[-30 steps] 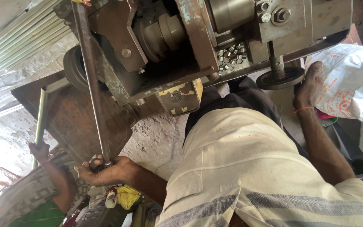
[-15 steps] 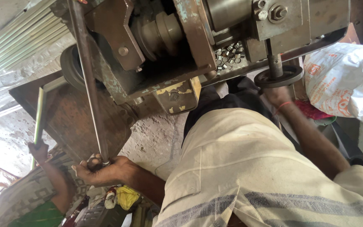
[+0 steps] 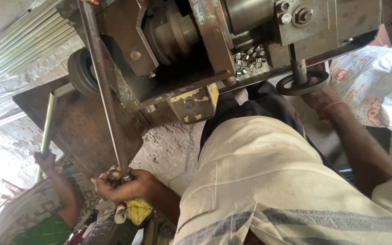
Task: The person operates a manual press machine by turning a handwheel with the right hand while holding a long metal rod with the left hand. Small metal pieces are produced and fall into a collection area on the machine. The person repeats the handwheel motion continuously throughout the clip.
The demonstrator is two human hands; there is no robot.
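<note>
My left hand [image 3: 121,183] is closed around the lower end of a long steel rod [image 3: 103,86]. The rod rises along the left side of a heavy, rusty metal machine [image 3: 191,50]. My right hand [image 3: 324,100], with a red thread at the wrist, rests at the rim of a small round black handwheel [image 3: 302,82] on the machine's right side. Its fingers curl onto the wheel and are partly hidden by it. Small metal cylinders [image 3: 248,58] lie in a tray of the machine. My cream shirt fills the lower right.
Another person's hand [image 3: 46,159], in a patterned sleeve, holds a thin green bar [image 3: 47,124] at the left. A white printed sack [image 3: 377,86] lies at the right. A black pulley wheel [image 3: 80,72] sits on the machine's left. Yellow and white objects [image 3: 134,211] lie below my left hand.
My right hand has moved left from beside the white sack to the handwheel. My left hand stays on the rod, and the other person's hand still holds the green bar.
</note>
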